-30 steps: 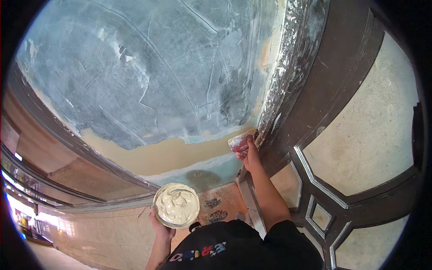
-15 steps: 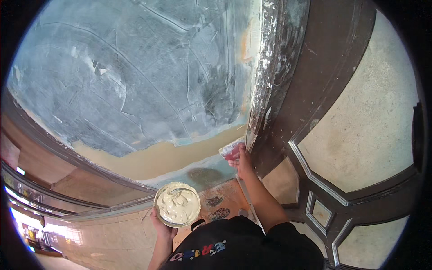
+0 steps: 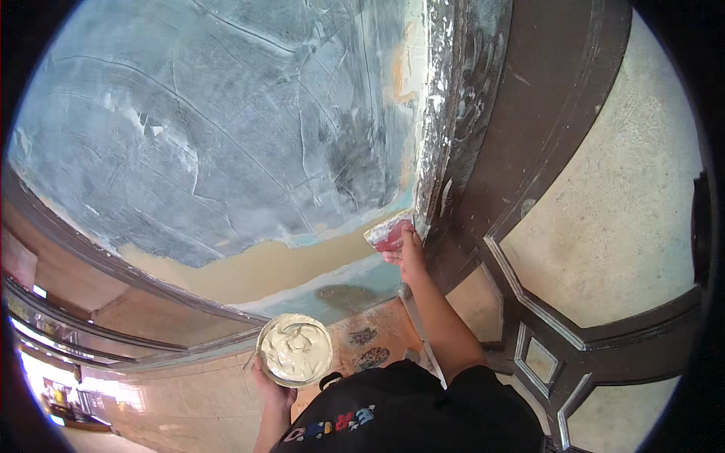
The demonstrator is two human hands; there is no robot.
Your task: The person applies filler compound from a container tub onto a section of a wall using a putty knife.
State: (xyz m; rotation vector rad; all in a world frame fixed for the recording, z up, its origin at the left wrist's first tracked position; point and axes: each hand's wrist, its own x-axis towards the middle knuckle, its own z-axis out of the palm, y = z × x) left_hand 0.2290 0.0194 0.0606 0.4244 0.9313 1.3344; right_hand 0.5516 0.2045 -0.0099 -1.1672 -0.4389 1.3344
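My left hand [image 3: 277, 389] grips a round tub [image 3: 330, 349] from its lower left side. Thick cream-coloured putty [image 3: 298, 355] fills the tub, its surface swirled. Further up and to the right, my right hand [image 3: 408, 260] has its fingers closed around a red putty spreader [image 3: 388, 237] smeared with white. The spreader lies against the blue-grey wall [image 3: 249, 143] at its lower right corner, beside the frame. From there a smooth beige band of putty [image 3: 249, 270] runs left along the wall's lower part.
A dark wooden frame [image 3: 442, 98] with flaking white paint borders the wall on the right. Beyond it stands dark panelling with pale insets [image 3: 604, 196]. Below the wall is an orange-brown surface [image 3: 385, 332] with dark patches. Pale tiles [image 3: 181, 400] lie at lower left.
My right hand and the spreader have moved slightly upward along the wall's corner. My left hand still holds the tub, while the whole view has shifted a little.
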